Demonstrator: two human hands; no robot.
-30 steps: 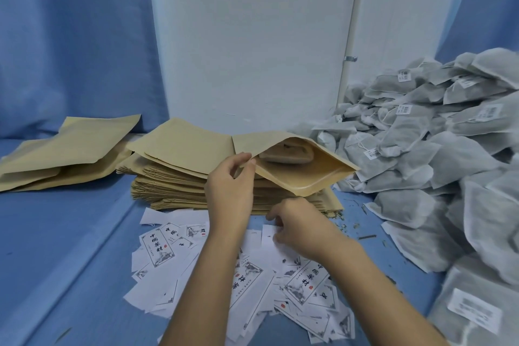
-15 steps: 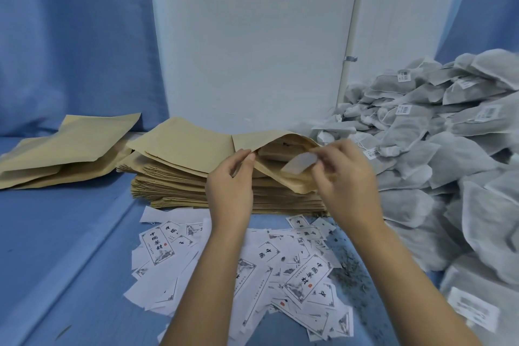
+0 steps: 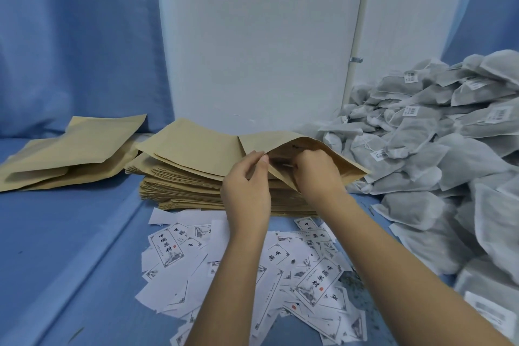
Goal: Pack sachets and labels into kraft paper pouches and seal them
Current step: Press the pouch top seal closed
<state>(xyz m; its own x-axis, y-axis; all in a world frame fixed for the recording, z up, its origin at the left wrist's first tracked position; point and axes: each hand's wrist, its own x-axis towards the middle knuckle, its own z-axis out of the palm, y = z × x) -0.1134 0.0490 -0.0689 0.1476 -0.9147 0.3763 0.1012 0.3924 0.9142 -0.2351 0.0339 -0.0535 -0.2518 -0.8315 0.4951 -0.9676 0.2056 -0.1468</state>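
An open kraft pouch (image 3: 345, 161) lies on top of a stack of flat kraft pouches (image 3: 191, 188). My left hand (image 3: 247, 188) pinches the near edge of the pouch's mouth and holds it up. My right hand (image 3: 317, 174) reaches into the mouth with its fingers curled; the label it carried is hidden inside. Loose white printed labels (image 3: 317, 284) are scattered on the blue surface in front of the stack. A heap of grey sachets (image 3: 438, 154) with small white tags lies to the right.
More kraft pouches (image 3: 75, 154) lie at the far left. A white panel (image 3: 258, 42) stands behind the stack, with blue curtain on both sides. Bare blue tabletop (image 3: 70, 247) lies at the left.
My right hand picked a label from the pile, lifted it to the pouch mouth, and now has gone inside the pouch with it. My left hand has kept the mouth open.
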